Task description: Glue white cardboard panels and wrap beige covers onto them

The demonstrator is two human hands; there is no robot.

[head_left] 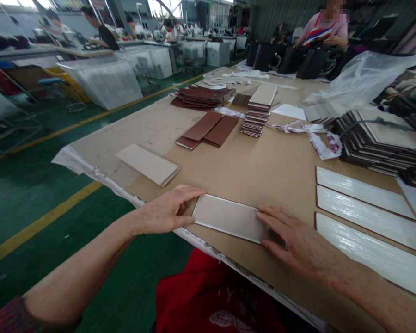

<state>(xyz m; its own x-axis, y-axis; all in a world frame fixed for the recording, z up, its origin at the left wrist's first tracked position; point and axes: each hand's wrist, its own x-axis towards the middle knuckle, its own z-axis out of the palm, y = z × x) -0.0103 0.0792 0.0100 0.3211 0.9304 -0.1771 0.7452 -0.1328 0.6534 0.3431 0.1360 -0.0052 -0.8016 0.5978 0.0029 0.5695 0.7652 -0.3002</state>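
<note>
A beige rectangular panel with a pale rim and dark edge lies flat near the table's front edge. My left hand holds its left end, thumb on the near corner and fingers on the far one. At the right end, my right hand spans the panel the same way, fingertips at the far edge and thumb at the near edge. Left of it lies a small stack of plain beige boards. Three glossy white-faced strips with dark edges, the nearest one included, lie to the right.
Brown panels, a brown stack and a pile of beige panels sit farther back on the table. Tied bundles and plastic film are at right. Across the table, a person stands behind black cases.
</note>
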